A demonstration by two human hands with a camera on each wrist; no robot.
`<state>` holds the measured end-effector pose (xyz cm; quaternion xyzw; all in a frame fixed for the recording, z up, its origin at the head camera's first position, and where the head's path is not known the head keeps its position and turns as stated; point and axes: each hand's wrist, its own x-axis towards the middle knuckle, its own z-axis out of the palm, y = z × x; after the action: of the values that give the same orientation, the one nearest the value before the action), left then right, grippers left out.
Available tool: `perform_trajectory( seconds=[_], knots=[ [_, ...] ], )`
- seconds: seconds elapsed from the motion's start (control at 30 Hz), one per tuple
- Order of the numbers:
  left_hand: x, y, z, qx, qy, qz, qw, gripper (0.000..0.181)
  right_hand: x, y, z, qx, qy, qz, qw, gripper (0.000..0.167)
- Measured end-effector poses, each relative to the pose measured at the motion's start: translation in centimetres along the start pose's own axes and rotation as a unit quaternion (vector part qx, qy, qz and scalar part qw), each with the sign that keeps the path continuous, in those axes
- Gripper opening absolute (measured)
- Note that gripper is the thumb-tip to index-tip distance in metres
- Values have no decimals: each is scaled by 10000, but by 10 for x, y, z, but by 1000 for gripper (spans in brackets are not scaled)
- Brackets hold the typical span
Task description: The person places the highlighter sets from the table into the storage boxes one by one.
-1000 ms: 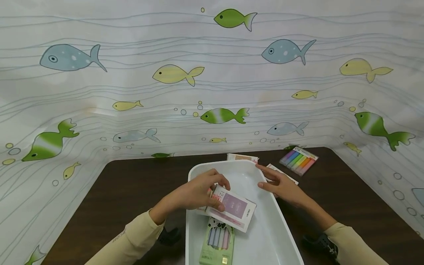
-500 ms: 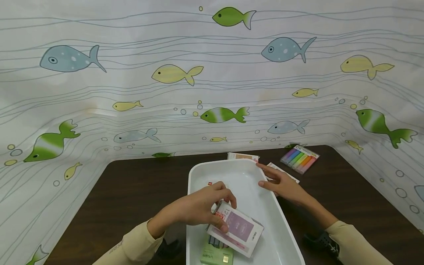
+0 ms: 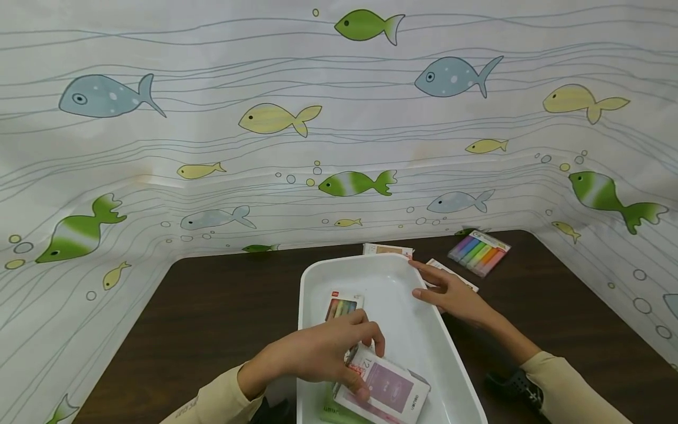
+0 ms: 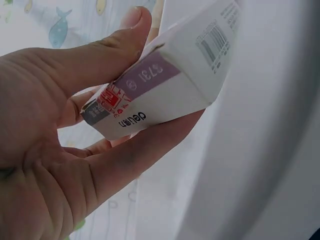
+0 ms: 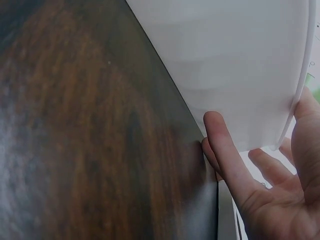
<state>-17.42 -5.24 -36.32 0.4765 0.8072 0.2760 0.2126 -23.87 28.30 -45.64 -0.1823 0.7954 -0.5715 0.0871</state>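
My left hand (image 3: 328, 352) pinches a small white and purple cardboard box (image 3: 392, 386) between thumb and fingers. The box is tilted inside a long white tray (image 3: 399, 324), and its end with "deli" print and a barcode shows in the left wrist view. Under it lies a green box (image 3: 339, 409), mostly covered. Farther back in the tray, a box with coloured sticks in its window (image 3: 343, 305) is partly behind the hand. On the tray's right rim rests my right hand (image 3: 452, 297), fingers extended, thumb at the rim and fingertips against the outer wall (image 5: 235, 80).
A pack of rainbow-coloured pens (image 3: 479, 253) lies at the back right of the dark wooden table (image 3: 233, 306). Two flat white packs, one behind the tray (image 3: 389, 250) and one past my right hand (image 3: 455, 274), are partly hidden. A fish-print sheet (image 3: 286, 206) surrounds the table.
My left hand has carried the white and purple box toward me and slightly right, over the green box. The box of coloured sticks has come into sight. My right hand stays on the rim.
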Motion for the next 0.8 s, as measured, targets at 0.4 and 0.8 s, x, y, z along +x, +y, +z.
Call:
perform_trajectory(
  seconds=[0.4,0.8],
  knots=[
    [-6,2,-5,215,285,-329,9988,39,2,-2,-1,-102,-30,-50,9999,66],
    [-5,-41,-35,641,1511,-456,9854,39,-2,-1,0,-115,92,121,9998,68]
  ],
)
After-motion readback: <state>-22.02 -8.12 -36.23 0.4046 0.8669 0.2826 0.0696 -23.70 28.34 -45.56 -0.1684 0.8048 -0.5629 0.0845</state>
